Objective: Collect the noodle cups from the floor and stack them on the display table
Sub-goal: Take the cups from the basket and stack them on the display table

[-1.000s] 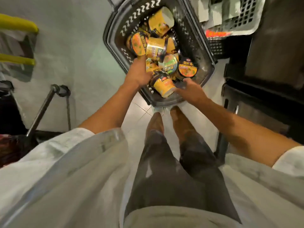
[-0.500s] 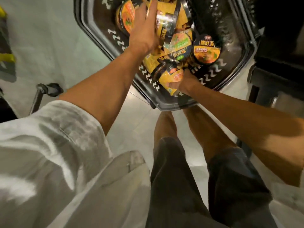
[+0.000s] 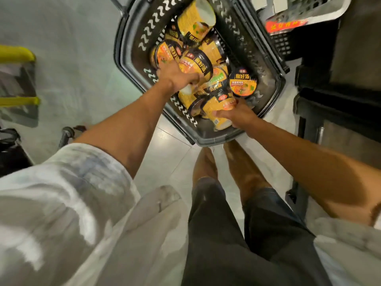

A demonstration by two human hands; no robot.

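A black plastic basket (image 3: 132, 65) stands on the floor in front of my feet, holding several yellow and black noodle cups. My left hand (image 3: 177, 78) reaches into the pile and grips a noodle cup (image 3: 195, 64) lying on its side with its black-rimmed lid showing. At the basket's near end my right hand (image 3: 240, 116) holds another yellow noodle cup (image 3: 218, 112) that lies tilted. One more noodle cup (image 3: 243, 82) stands upright at the right with its lid facing up. The biggest noodle cup (image 3: 195, 19) lies at the far end.
A white crate (image 3: 309, 11) with a red label sits beyond the basket at the upper right. Dark furniture (image 3: 340, 100) stands close on the right. Yellow rails (image 3: 16, 55) and a metal cart handle (image 3: 68, 133) are at the left. Pale tiled floor (image 3: 72, 58) surrounds the basket.
My left hand has drawn back from the far cups and curled round a cup in the middle. My right hand stays on the near cup. The view has pulled back a little.
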